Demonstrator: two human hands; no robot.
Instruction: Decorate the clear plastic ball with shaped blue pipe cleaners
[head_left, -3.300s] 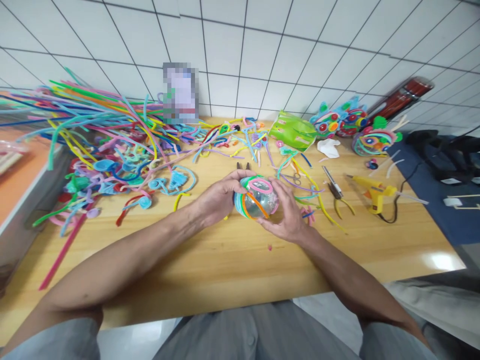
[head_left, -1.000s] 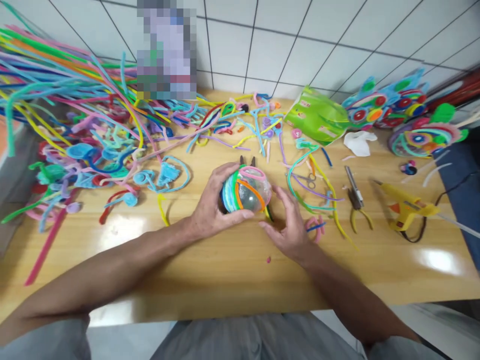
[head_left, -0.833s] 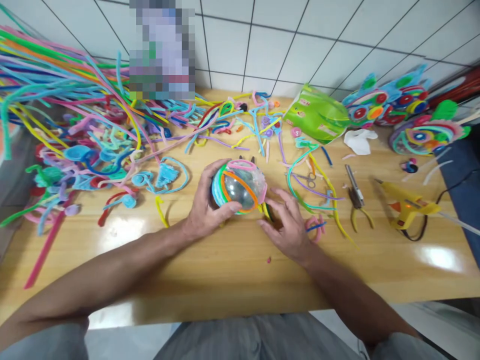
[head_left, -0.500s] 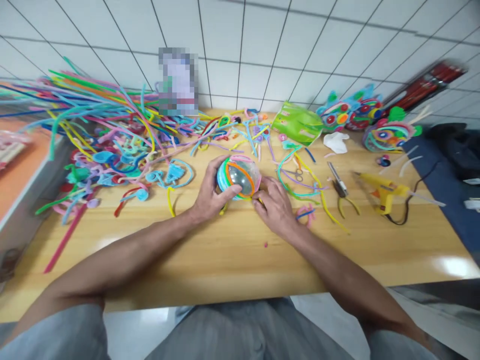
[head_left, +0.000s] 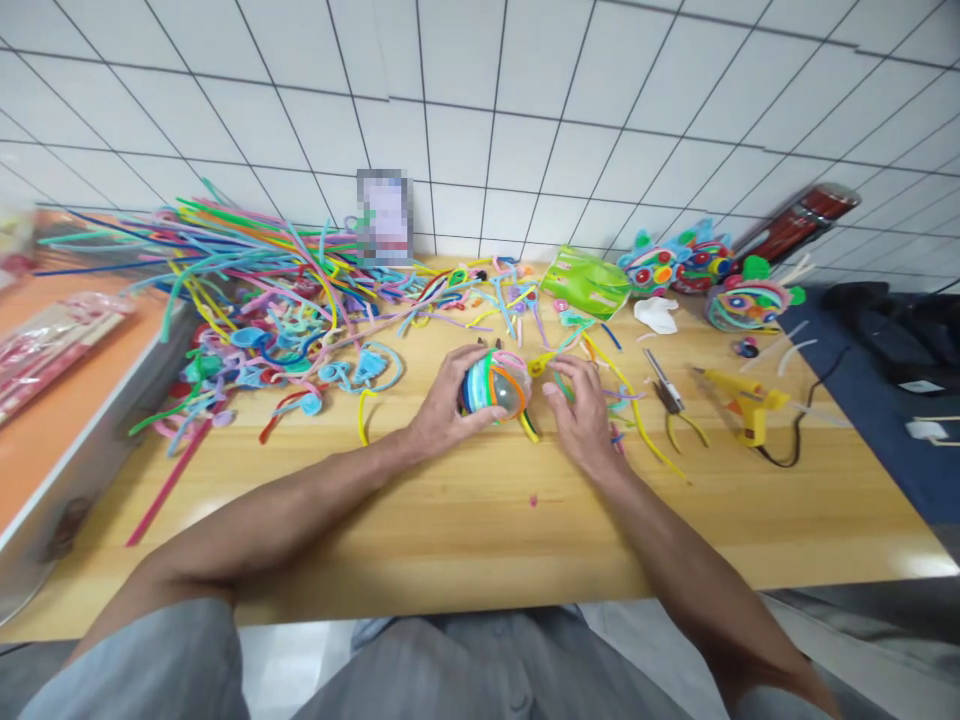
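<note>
With decorating seemingly in hand, calling for a steady ball, the left hand (head_left: 442,412) grips the striped ball (head_left: 493,390) mid-desk (head_left: 420,555); the half-curled right hand (head_left: 585,412) nears a yellow strip (head_left: 538,364), hold unclear.

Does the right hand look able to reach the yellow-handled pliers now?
Probably yes: the pliers lie right of the right hand, handles uncovered; the thin yellow strip between them seems no obstacle.

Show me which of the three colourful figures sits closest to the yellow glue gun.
The rightmost figure, topped with green; the left figure and middle figure, showing light blue on top, sit farther back.
</note>
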